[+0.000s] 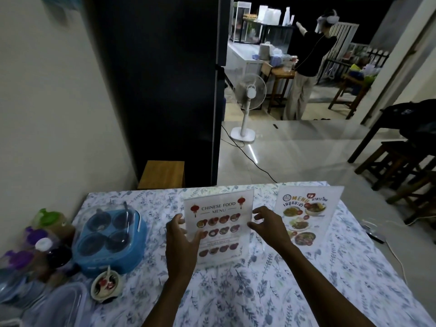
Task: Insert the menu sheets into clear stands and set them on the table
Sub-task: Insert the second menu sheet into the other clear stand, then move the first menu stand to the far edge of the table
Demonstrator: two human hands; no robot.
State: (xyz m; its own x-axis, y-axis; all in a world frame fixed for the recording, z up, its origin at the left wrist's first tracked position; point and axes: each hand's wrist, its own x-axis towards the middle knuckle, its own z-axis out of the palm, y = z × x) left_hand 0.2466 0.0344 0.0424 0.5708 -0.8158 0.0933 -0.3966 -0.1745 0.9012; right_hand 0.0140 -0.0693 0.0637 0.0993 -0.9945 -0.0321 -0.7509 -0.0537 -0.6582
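Note:
A clear stand holding the "Chinese Food Menu" sheet (218, 224) stands upright on the flowered tablecloth (236, 291) at the table's middle. My left hand (180, 241) grips its left edge, thumb on the front and fingers around the side. My right hand (266, 224) is at the stand's right edge with fingers spread, fingertips touching or just off it. A second clear stand with a Thai menu sheet (306, 215) stands upright to the right, untouched.
A blue condiment caddy with a clear lid (111, 234), sauce bottles (47, 246), a small sauce bowl (106, 285) and a plastic container (61, 303) crowd the table's left side. A cable (396, 256) lies at the right edge. A wooden stool (162, 173), a fan (247, 102) and a person stand beyond.

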